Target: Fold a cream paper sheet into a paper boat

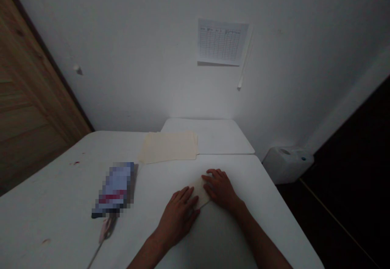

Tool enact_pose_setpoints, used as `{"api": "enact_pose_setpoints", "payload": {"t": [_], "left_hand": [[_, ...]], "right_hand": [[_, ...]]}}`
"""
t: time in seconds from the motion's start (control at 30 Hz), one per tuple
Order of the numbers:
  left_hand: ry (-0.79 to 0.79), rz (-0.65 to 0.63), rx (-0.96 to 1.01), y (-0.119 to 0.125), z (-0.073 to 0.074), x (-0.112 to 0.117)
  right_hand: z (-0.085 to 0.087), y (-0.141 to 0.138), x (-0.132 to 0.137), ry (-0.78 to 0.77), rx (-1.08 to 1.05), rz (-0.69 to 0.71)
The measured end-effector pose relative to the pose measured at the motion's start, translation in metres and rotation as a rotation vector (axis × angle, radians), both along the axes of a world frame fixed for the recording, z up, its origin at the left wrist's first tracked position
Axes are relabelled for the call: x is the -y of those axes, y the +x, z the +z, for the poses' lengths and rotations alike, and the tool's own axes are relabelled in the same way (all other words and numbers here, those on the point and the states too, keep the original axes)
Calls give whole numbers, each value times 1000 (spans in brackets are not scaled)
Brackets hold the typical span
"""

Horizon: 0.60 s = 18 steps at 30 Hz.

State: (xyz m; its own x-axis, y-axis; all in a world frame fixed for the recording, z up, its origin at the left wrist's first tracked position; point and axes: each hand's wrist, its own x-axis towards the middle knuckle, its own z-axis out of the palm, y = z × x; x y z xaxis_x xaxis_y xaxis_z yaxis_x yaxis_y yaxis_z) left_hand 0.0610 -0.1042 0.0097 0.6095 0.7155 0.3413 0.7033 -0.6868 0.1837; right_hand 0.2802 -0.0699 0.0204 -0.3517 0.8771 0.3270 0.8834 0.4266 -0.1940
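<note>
Across the back, a white wall [122, 49], and along the left side, a wooden door [30, 98]. High on the wall, a printed grid sheet [221, 41], with a pale strip [245, 59] hanging at a slant just right of it. Low at the right, a white plastic box [286, 164] at the foot of the wall, above a dark floor [344, 220].

Filling the lower frame, a white desk [61, 220], its far edge meeting a second white desk [210, 135]. At the corner where the two meet, a flat stack of cream sheets [167, 147]. Left of centre on the near desk, a pixelated object [114, 189], too blurred to name, and just below it, a pale pink item [105, 228] with a thin cord [96, 252] running off the near edge. Near the left edge, small reddish stains [74, 163].

Toward the right of the near desk, bare forearms [262, 240] reaching in from the bottom of the view. Left hand [178, 220] and right hand [221, 187] close together, palms down and fingers extended, with no clamped grip. Between them, lying diagonally on the desk, a folded cream paper [199, 191], touched at its lower left edge by the left fingertips [193, 198] and at its upper right by the right fingers [210, 177].
</note>
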Motion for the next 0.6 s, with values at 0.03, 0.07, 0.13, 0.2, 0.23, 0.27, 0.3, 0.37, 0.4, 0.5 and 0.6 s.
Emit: {"api": "enact_pose_setpoints", "payload": {"t": [0.03,0.07,0.13,0.2,0.23,0.27,0.3,0.37,0.4,0.5,0.6], "left_hand": [[5,-12,-4,1,1,1],[9,-24,-5,1,2,1],[10,-52,-1,3,4,2],[8,-74,17,4,5,2],[6,-82,25,4,4,2],[2,-87,31,5,4,1],[-1,-90,37,5,4,1],[-6,-101,46,6,3,1],[-5,-107,53,6,2,0],[2,-130,74,7,1,0],[20,-144,98,9,-2,0]], "right_hand": [[-1,0,-1,-2,-8,0],[-1,0,-1,-3,-19,1],[-2,0,-1,0,-45,5],[-3,0,-1,6,-67,9],[-3,0,-1,7,-72,10],[-3,0,-1,7,-73,11],[-3,0,-1,5,-71,12],[-2,0,-1,2,-61,9],[-2,0,-1,0,-55,8],[0,0,0,-3,-39,8],[3,-2,1,3,-11,23]]}}
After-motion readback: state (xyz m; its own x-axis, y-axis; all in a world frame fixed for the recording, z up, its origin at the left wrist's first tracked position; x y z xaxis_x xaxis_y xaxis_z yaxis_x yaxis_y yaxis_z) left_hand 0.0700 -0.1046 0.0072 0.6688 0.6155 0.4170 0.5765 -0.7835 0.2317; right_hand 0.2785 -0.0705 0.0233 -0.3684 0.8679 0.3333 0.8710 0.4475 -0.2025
